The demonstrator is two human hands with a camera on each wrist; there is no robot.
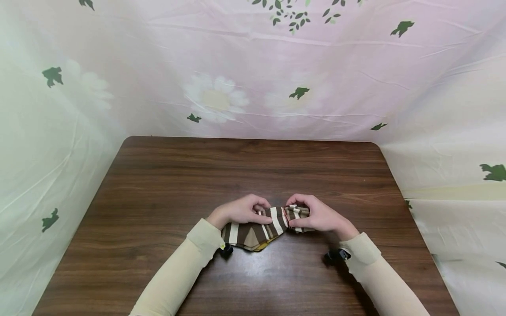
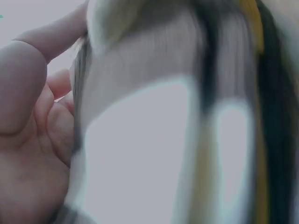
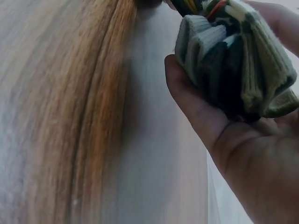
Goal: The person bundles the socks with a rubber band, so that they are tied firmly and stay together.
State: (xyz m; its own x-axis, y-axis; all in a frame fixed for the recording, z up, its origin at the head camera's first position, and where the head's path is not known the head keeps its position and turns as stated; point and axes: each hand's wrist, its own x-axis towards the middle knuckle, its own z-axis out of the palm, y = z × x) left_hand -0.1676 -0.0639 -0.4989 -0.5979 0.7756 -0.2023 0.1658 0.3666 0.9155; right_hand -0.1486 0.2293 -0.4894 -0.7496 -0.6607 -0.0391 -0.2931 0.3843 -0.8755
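Note:
A bundle of striped socks (image 1: 250, 237) in brown, white and tan, with a mustard edge, lies across both hands over the table. A thin red band (image 1: 285, 217) cinches it near the cuff end. My left hand (image 1: 242, 211) grips the longer part, thumb on the near side and fingers behind. My right hand (image 1: 321, 215) pinches the bunched cuffs beside the band. In the right wrist view, folded ribbed cuffs (image 3: 219, 65) stick out between thumb and fingers. Blurred striped fabric (image 2: 140, 140) fills most of the left wrist view.
The dark wood-grain table (image 1: 237, 171) has rounded far corners. A pale curtain (image 1: 253, 57) with flowers and green bird shapes hangs behind it and along both sides. Small black devices (image 1: 226, 251) sit at both wrists, below the rolled cream sleeves (image 1: 178, 272).

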